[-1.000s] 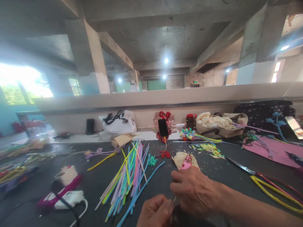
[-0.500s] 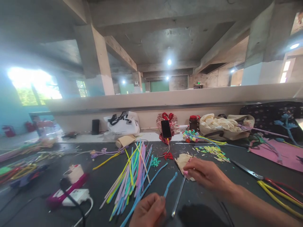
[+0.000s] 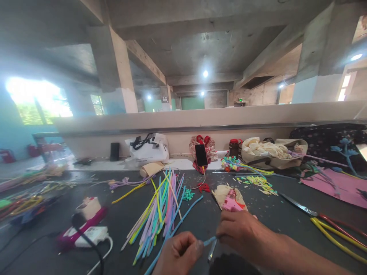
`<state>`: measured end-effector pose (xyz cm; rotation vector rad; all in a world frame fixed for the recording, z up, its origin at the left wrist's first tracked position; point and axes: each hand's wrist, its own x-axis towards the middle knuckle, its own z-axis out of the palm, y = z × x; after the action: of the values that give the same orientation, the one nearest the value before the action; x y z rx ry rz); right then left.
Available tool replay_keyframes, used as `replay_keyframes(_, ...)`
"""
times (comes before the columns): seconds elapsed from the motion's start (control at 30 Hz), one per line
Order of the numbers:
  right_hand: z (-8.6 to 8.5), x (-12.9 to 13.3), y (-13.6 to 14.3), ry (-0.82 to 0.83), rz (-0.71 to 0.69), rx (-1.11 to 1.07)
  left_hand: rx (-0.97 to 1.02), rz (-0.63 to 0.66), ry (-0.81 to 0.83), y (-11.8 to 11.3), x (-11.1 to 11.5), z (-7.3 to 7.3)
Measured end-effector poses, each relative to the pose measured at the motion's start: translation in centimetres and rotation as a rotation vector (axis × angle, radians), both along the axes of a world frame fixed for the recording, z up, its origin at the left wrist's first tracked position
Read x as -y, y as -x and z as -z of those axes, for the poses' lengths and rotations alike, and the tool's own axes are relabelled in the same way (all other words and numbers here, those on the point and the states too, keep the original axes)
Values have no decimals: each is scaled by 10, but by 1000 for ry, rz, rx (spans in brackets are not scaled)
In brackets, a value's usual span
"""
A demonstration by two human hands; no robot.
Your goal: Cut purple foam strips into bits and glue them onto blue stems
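Note:
My left hand [image 3: 179, 252] pinches a short blue pipe cleaner [image 3: 210, 241] between thumb and fingers at the bottom centre. The fingers of my right hand [image 3: 243, 233] close on its other end, so the piece spans the small gap between both hands. Just beyond my right hand, a pink tool that looks like a glue gun [image 3: 233, 203] lies on a crumpled beige paper [image 3: 219, 194]; its near part is hidden by the hand. A clear rod, like a glue stick [image 3: 211, 252], shows below the pipe cleaner.
Many coloured pipe cleaners [image 3: 160, 217] lie in a pile on the dark table. Scissors [image 3: 304, 208] with red and yellow handles are at right, near cut yellow bits [image 3: 255, 183]. A power strip [image 3: 83, 229] with plugs stands left. A phone [image 3: 201, 155] leans at the back.
My right hand has left the pink tool and come toward me, down to the blue pipe cleaner's free end. The pipe cleaner has tipped from upright to nearly level.

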<state>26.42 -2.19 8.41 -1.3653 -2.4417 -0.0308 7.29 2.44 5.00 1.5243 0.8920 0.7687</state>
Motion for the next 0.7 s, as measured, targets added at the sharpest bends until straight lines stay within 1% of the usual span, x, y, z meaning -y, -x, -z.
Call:
replay_keyframes(0.07, 6, -1, -1, 18, 36, -52, -72, -38, -89, 0, -2, 0)
replay_keyframes(0.13, 11, -1, -2, 70, 53, -153, -135, -54, -146, 0, -5, -1)
replay_keyframes(0.23, 13, 1, -1, 143, 87, -316, -200, -40, -188, -2, -7, 0)
replay_keyframes(0.3, 11, 1, 0, 104, 160, -362, -199, -14, -179, -6, -9, 3)
replay_keyframes(0.37, 9, 0, -2, 19, 208, -331, -165, 38, -128, -9, -10, 8)
replay_keyframes(0.43, 6, -2, -8, -69, 206, -249, -146, 86, -62, -10, -12, 14)
replay_keyframes(0.5, 3, -4, -20, -147, 205, -155, -185, 102, -38, -6, -14, 17)
replay_keyframes(0.57, 1, -7, -35, -200, 212, -78, -264, 84, -91, 1, -15, 16)
replay_keyframes(0.63, -1, -11, -51, -233, 236, -22, -342, 53, -203, 9, -15, 12)
replay_keyframes(0.7, -2, -16, -65, -249, 288, 21, -424, 20, -337, 15, -15, 5)
